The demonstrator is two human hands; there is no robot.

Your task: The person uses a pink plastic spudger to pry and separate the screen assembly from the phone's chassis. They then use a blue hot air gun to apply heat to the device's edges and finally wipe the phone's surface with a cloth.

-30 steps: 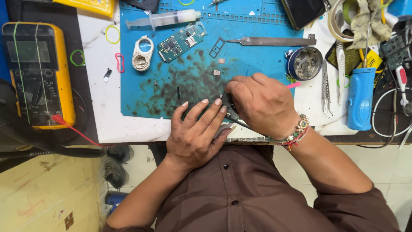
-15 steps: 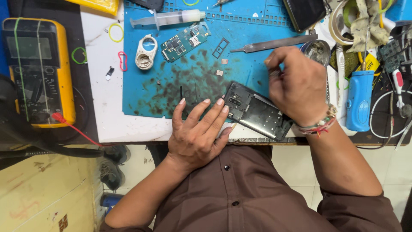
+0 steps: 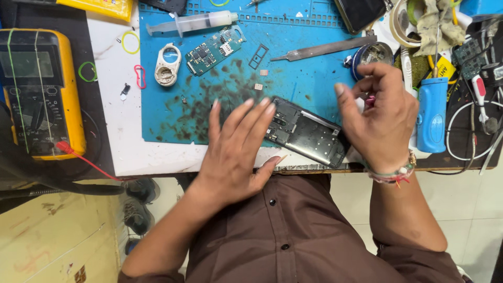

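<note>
Left hand (image 3: 236, 152): flat, fingers spread and extended, fingertips resting on the near-left end of the phone frame (image 3: 309, 133); grips nothing.
Right hand (image 3: 380, 115): raised above the frame's right end, fingers loosely curled; a small pink item shows between them, grasp unclear.
Phone frame: dark, opened, lying diagonally at the near edge of the blue work mat (image 3: 293, 68).
Circuit board (image 3: 215, 50): on the mat, far left, beside a white ring part (image 3: 167, 65).
Multimeter (image 3: 39, 89): yellow, far left.
Blue tool handle (image 3: 432, 112): just right of the right hand.

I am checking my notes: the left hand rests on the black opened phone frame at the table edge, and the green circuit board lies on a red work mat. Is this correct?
Not quite. The head view shows the green circuit board lying on a blue work mat, not a red one. The left hand does rest on the black opened phone frame.
</note>
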